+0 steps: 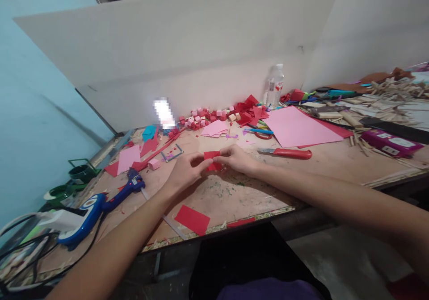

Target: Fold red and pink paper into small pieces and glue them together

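Observation:
A small piece of red paper [212,161] is held just above the table between my two hands. My left hand [187,168] pinches its left side with thumb and fingers. On its right side, the fingers of my right hand [238,158] grip it too. A red paper rectangle [192,220] lies near the front edge, below my left wrist. To the right of my right hand rests a utility knife with a red handle [292,153]. A small pink paper cube [154,164] sits left of my left hand.
A blue glue gun [133,181] and a blue power strip [95,204] with cables lie at left. Small paper cubes [197,120] line the back near a lit screen [163,113]. Scissors [263,134], pink sheets [300,128] and a plastic bottle [275,85] are at right.

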Demonstrator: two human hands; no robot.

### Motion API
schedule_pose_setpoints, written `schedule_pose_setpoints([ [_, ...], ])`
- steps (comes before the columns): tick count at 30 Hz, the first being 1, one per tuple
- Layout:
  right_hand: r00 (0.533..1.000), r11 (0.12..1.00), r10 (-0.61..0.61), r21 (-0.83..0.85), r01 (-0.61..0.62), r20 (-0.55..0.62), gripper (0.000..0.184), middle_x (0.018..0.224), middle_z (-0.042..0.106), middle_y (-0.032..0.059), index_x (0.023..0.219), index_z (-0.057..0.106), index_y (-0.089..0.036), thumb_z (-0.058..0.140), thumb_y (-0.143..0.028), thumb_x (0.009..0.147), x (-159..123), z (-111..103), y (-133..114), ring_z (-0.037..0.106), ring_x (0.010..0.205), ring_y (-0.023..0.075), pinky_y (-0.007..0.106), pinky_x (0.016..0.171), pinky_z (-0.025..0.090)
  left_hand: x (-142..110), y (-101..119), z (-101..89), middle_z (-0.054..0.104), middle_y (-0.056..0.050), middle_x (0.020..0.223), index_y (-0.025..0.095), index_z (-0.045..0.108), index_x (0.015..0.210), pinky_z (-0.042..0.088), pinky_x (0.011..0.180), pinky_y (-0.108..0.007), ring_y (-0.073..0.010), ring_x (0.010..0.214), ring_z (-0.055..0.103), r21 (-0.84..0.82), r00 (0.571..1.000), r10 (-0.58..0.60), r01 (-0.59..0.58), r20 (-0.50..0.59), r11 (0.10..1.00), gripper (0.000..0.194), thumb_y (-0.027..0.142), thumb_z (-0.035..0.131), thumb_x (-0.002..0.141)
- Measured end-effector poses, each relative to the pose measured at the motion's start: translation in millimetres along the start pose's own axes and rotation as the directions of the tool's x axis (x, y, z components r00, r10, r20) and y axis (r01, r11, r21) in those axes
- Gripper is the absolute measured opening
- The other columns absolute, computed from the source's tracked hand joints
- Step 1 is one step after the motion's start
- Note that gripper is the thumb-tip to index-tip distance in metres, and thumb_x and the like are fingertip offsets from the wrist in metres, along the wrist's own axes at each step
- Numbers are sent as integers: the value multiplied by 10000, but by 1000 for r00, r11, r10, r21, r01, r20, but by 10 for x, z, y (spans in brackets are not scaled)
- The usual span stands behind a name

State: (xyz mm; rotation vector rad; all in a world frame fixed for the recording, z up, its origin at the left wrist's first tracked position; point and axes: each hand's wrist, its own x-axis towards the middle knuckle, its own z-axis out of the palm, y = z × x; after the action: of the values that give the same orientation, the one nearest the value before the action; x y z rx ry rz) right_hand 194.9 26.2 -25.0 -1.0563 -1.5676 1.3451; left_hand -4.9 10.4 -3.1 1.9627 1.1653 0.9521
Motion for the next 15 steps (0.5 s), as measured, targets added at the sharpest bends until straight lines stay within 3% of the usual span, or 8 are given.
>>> schedule_pose_setpoints([
  [2,1000,1000,-9,-15,9,3,181,605,666,10,671,719,-136,738,-234,822,-1,1,-5,576,540,114,209,510,470,-2,5,0,709,-35,724,165,748,761,461,633,-281,-196,690,618,77,1000,29,-29,12,997,299,440,685,859],
  [8,1000,1000,9,4,-9,-5,182,632,676,19,708,713,-130,714,-252,843,-1,0,-8,601,556,126,227,534,516,21,-30,-26,614,-7,624,160,667,657,382,559,-256,-152,596,525,31,999,10,-11,34,999,324,390,605,876],
  [15,1000,999,9,40,-8,-24,99,664,689,13,775,745,-133,726,-218,821,-21,21,-65,588,576,120,213,528,488,33,-86,-20,694,-45,767,138,728,812,452,628,-273,-171,687,596,11,996,23,-24,84,1000,326,401,578,934],
])
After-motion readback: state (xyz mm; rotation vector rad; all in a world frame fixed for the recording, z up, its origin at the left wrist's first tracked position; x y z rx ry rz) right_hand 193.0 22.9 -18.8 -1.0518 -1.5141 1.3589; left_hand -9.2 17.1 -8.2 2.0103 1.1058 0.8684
